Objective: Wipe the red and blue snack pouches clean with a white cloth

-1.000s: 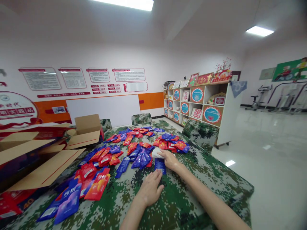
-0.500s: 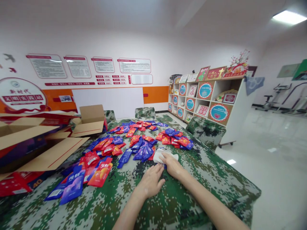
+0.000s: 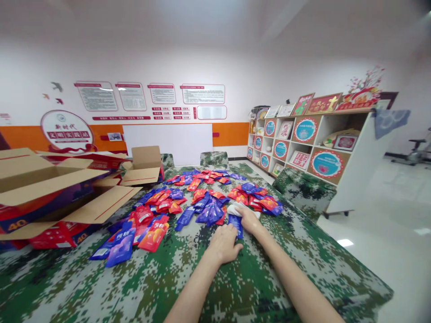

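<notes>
Head view: the left hand (image 3: 225, 244) lies flat, fingers spread, pressing the near end of a blue packet (image 3: 236, 225) on the camouflage table (image 3: 276, 278). The right hand (image 3: 248, 218) grips a bunched white cloth (image 3: 233, 209) at the packet's far end. Half a second ago the cloth covered the packet; now the blue shows again between the hands, so the wiping stroke appears to have run away from the body. Red and blue packets (image 3: 202, 202) lie just beyond.

Under my left hand (image 3: 225, 244) the blue pouch (image 3: 237, 225) is glossy plastic; my right hand (image 3: 248, 220) grips soft, matt white cloth (image 3: 233, 209); the camouflage tablecloth (image 3: 134, 287) is matt fabric.
</notes>
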Tool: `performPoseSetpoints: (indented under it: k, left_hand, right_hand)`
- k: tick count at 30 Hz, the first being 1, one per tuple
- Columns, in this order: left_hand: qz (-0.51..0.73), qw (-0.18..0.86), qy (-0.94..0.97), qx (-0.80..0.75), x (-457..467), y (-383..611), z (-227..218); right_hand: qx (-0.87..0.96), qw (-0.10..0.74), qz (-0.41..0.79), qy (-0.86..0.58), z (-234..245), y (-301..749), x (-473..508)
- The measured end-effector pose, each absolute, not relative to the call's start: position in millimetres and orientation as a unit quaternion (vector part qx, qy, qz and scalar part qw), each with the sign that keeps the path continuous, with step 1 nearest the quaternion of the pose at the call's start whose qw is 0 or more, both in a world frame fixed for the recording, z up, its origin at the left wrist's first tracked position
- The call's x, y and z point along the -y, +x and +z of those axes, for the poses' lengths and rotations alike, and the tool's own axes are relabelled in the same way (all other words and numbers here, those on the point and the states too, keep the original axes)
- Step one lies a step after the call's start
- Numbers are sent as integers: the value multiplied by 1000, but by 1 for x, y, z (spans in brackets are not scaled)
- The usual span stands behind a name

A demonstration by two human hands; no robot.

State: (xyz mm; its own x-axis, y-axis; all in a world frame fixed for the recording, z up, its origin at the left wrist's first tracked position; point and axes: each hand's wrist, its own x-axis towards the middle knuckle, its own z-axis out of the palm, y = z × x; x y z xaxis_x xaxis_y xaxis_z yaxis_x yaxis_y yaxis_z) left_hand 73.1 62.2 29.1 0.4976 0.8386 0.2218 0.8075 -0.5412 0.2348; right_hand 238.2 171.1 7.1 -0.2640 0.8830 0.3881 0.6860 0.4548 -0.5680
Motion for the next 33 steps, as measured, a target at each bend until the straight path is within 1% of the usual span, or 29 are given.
performPoseSetpoints:
  k: [2,4,8,12,17,25,31,33]
  left_hand:
    - [170,33,842,-511,-71,85,30]
    - [175,24,828,-532,-80,95,29]
    - [160,21,823,-545,-96,102,25]
    - [138,11,838,-528,-100,103,30]
    - [119,1,854,-506,-97,106,32]
    - [123,9,874,-469,-91,101,19]
    - [194,17,862,-467,-95,89,22]
    - [265,51,844,-463,-105,87,28]
  right_hand:
    - [776,351,138,-506,11,245,-168]
    - [753,389,149,-509,14,254,-163]
    - [667,498,237,-501,13,276,-146]
    - [563,558,323,-518,6,287,-131]
    - [467,586,400,-528,-1,286,-128]
    - [433,635,424,-479,3,285,-121]
    - [389,661,479,-427,14,284,-115]
    - [369,673,499,-402,20,285,-111]
